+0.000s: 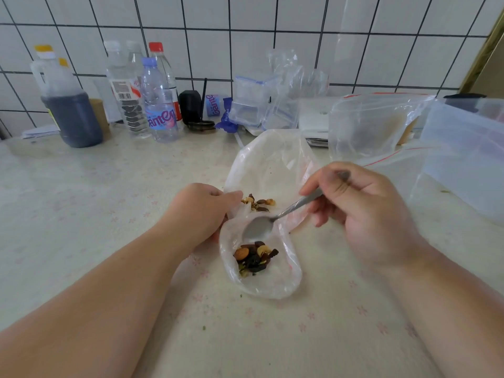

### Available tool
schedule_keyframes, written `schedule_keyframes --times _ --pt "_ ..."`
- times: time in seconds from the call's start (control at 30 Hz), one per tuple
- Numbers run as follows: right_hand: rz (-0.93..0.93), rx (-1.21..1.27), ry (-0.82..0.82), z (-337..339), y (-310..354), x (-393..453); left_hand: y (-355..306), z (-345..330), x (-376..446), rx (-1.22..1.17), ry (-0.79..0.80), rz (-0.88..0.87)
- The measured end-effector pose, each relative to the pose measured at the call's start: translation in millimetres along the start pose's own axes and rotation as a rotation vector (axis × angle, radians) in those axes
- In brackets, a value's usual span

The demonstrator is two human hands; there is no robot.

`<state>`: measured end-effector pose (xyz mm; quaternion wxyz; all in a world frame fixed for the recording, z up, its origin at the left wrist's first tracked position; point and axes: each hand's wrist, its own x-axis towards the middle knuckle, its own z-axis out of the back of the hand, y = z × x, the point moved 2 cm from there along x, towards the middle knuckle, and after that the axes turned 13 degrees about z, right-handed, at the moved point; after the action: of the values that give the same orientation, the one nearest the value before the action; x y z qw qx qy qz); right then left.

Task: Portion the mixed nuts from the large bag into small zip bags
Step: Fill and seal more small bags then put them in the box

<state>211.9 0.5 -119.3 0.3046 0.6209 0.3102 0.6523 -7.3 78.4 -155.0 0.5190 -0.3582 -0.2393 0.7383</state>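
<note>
A small clear zip bag (283,285) lies open on the counter in the centre, with a heap of mixed nuts (255,256) inside it. Behind it lies the large clear bag (270,162), holding a few nuts (257,202) near its mouth. My left hand (203,208) pinches the plastic where the two bag mouths meet. A metal spoon (259,227) is gripped by its handle in my right hand (362,205). The spoon's bowl is empty and sits inside the small bag's mouth, just above the heap.
Along the tiled wall stand a dark sauce jug (69,110), several water bottles (158,105) and a stack of empty zip bags (256,105). Large clear bags (371,124) and a plastic box (469,154) fill the right side.
</note>
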Motion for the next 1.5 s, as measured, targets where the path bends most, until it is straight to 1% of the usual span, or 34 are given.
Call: schedule_keyframes --times 0.07,0.1,0.2,0.27,0.37,0.47,0.53,0.63,0.83,0.9,1.03,1.13,1.2,1.33,1.5 --pt "-0.015 0.04 -0.186 6.3 1.2 2.5 2.4 0.1 0.0 -0.015 0.017 -0.029" --pt "-0.025 0.022 -0.255 9.0 0.6 3.7 3.1 0.2 0.1 -0.024 0.017 -0.036" --pt "-0.063 -0.194 -0.342 13.9 -4.0 4.7 2.3 -1.2 1.4 -0.026 -0.02 -0.037" --pt "-0.078 -0.36 -0.335 15.0 -8.8 3.5 1.3 -2.5 2.6 -0.007 -0.047 -0.047" --pt "-0.116 -0.569 -0.259 14.3 -14.7 2.3 1.6 -3.9 4.9 -0.004 -0.065 -0.074" --pt "-0.166 -0.664 -0.201 14.3 -21.3 2.7 2.2 -3.3 6.3 -0.022 -0.078 -0.107" --pt "-0.192 -0.612 -0.194 13.4 -26.8 2.8 2.1 -3.1 5.7 -0.05 -0.056 -0.125" --pt "-0.246 -0.406 -0.247 10.8 -32.3 2.7 1.9 -3.2 4.6 -0.07 -0.033 -0.145" --pt "-0.306 -0.222 -0.272 10.7 -37.0 1.5 2.3 -3.1 4.9 -0.047 -0.061 -0.149" --pt "-0.292 -0.232 -0.252 11.0 -37.9 1.9 2.7 -3.4 5.0 -0.045 -0.063 -0.142" --pt "-0.265 -0.336 -0.245 15.1 -36.8 5.2 2.6 -3.8 5.1 -0.068 -0.069 -0.14" --pt "-0.291 -0.328 -0.249 15.8 -37.1 4.7 2.6 -3.8 4.5 -0.07 -0.063 -0.152" --pt "-0.346 -0.274 -0.256 12.4 -40.2 2.1 2.5 -3.6 3.8 -0.059 -0.053 -0.164" --pt "-0.472 -0.061 -0.299 2.8 -44.8 -1.3 1.8 -3.1 2.5 -0.037 -0.032 -0.193" --pt "-0.521 0.024 -0.407 5.0 -44.3 0.6 2.6 -2.8 2.4 -0.059 -0.036 -0.168"
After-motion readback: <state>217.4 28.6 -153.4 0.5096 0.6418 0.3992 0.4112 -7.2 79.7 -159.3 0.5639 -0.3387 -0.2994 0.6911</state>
